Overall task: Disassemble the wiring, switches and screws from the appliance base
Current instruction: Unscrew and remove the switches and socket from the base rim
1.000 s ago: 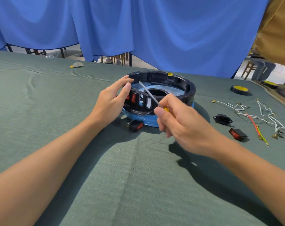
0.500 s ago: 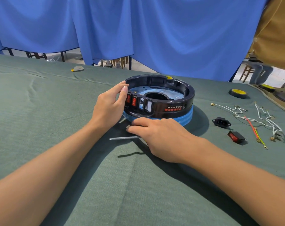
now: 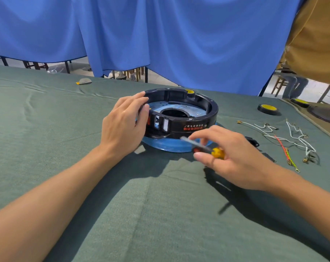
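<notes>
The appliance base (image 3: 198,123), a black ring on a blue bottom, sits on the green cloth. Two empty switch slots show in its front wall. My left hand (image 3: 124,125) grips the base's left side, fingers over the rim and thumb against the wall. In front of the base and to its right, my right hand (image 3: 236,157) holds a screwdriver (image 3: 218,153) by its yellow handle, with the blurred shaft pointing left. A small red and black switch (image 3: 197,149) shows at the fingertips beside the shaft. Whether the fingers hold it I cannot tell.
Removed wires (image 3: 285,137) lie spread at the right, with a black socket (image 3: 254,142) partly behind my right hand. A yellow and black tape roll (image 3: 267,109) sits further back. A person in a brown top (image 3: 315,38) stands at the right edge. Blue curtains hang behind the table.
My right hand has lifted off the cloth in front of the base and moved right with the screwdriver. The loose switch no longer lies there. My left hand has shifted slightly on the rim.
</notes>
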